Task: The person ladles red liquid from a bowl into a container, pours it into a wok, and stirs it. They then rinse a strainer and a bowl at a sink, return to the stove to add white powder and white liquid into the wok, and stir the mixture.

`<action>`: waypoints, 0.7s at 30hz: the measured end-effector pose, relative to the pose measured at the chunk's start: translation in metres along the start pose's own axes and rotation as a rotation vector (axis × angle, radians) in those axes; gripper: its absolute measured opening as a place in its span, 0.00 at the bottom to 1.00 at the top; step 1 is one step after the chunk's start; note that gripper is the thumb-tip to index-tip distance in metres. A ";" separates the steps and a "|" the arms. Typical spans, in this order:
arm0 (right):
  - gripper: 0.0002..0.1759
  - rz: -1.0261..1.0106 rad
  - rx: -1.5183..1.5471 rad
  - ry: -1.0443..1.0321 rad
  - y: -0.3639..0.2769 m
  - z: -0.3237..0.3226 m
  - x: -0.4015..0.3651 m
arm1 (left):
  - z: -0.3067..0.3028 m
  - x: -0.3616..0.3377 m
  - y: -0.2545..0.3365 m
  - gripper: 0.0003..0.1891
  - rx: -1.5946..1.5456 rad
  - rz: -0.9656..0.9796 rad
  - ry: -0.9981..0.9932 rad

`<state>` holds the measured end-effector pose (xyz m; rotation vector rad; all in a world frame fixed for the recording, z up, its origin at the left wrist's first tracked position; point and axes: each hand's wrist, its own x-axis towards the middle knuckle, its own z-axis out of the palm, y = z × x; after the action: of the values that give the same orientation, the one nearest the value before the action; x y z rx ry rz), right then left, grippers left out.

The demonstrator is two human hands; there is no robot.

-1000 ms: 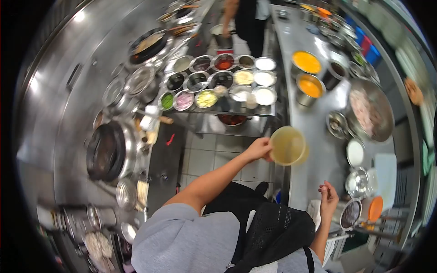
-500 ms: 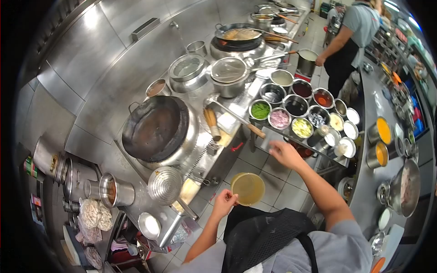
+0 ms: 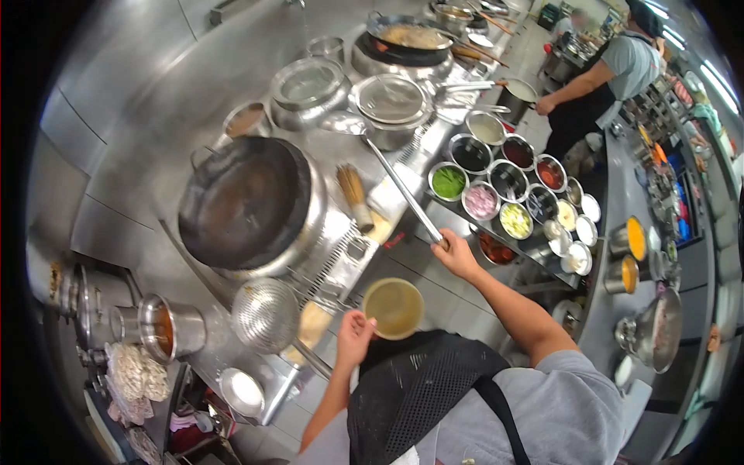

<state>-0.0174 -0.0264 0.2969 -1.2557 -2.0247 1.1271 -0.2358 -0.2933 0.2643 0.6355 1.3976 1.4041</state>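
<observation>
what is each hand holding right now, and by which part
The right hand grips the long-handled ladle at its handle's end. The left hand holds the yellowish plastic tub by its rim.

**Near wok left, container rows right**

On the left worktop, the near wok sits on a burner; the brush lies to its right. Behind stand two pots side by side, a strainer over the right one, and farther back the second wok. In front of the near wok lies the skimmer, with a deep pot to its left. The ladle slants between near wok and container rows. The tub is above the floor, beside the left hand. On the right worktop, a wide bowl lies nearer than two tall containers.
</observation>
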 end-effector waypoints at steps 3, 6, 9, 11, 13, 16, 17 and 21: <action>0.14 0.049 -0.142 0.034 0.040 -0.031 -0.106 | 0.006 0.017 -0.012 0.12 -0.013 -0.024 -0.035; 0.13 0.240 -0.131 0.008 0.087 -0.054 -0.232 | 0.015 0.028 -0.024 0.11 0.170 -0.056 -0.087; 0.10 0.444 -0.013 0.032 0.151 -0.066 -0.344 | 0.029 0.034 -0.050 0.12 0.232 -0.090 -0.103; 0.10 0.608 0.057 0.080 0.159 -0.072 -0.373 | 0.044 0.031 -0.063 0.12 0.292 -0.114 -0.083; 0.13 0.683 0.010 0.141 0.180 -0.079 -0.388 | 0.065 0.026 -0.075 0.11 0.418 -0.123 -0.054; 0.13 0.699 0.298 0.212 0.234 -0.084 -0.376 | 0.093 0.029 -0.121 0.10 0.475 -0.138 -0.010; 0.14 0.709 0.272 0.214 0.245 -0.089 -0.362 | 0.102 0.033 -0.139 0.09 0.479 -0.164 -0.012; 0.13 0.654 0.127 0.216 0.294 -0.108 -0.292 | 0.140 0.052 -0.199 0.09 0.294 -0.255 -0.003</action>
<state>0.3361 -0.1773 0.1083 -1.9461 -1.3857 1.2973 -0.0723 -0.2262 0.0895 0.6198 1.6361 1.0061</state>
